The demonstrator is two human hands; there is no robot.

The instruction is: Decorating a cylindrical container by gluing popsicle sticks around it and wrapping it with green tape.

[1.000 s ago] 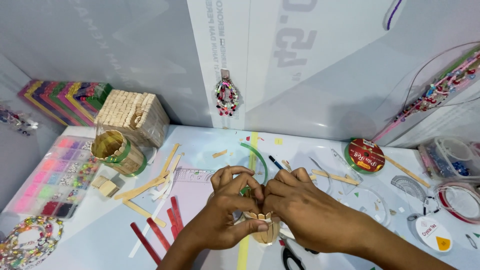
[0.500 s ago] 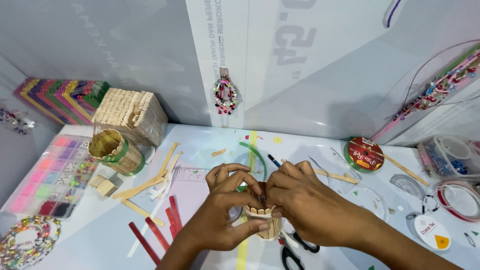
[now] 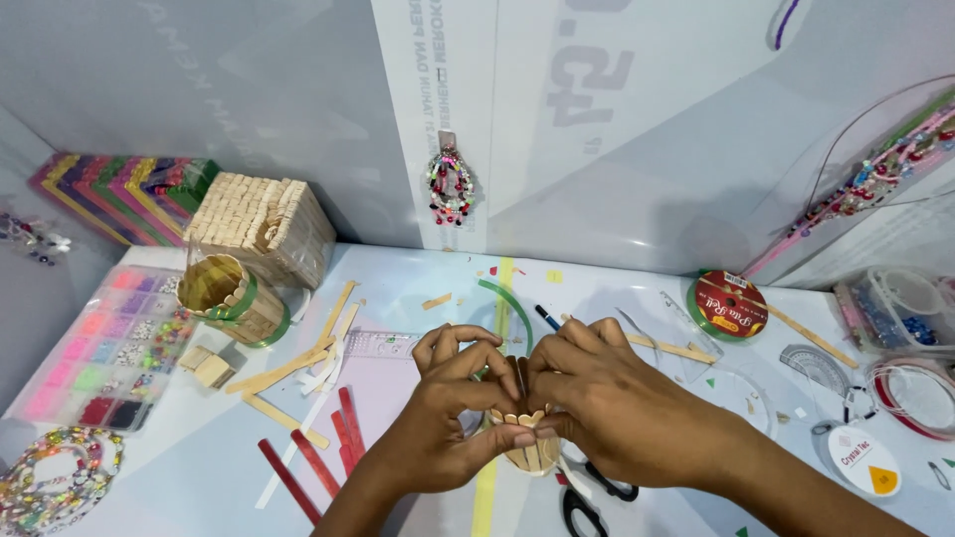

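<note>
At the near edge of the white table [image 3: 617, 298], black-handled scissors [image 3: 577, 507] are seen lying just under the right wrist. Just above them, a small cup of wooden sticks [image 3: 525, 438] is held upright between both hands, near the middle of the table over a yellow strip. The left hand [image 3: 448, 423] is closed around the cup's left side, its thumb laid across the front below the rim, while the right hand [image 3: 607, 413] is closed on the right side, with fingertips of both hands pinched together at the rim. To the left, red sticks [image 3: 318, 452] and plain wooden sticks [image 3: 288, 373] are scattered, and a bead organiser box [image 3: 99, 348] is set by the left edge. Farther back on the left, a finished stick cup with a green band [image 3: 234, 298] is stood in front of a stack of sticks [image 3: 264, 229]. On the far right, a red and green ribbon spool [image 3: 729, 305] is laid flat. A beaded ornament [image 3: 450, 184] is hung on the back wall.
</note>
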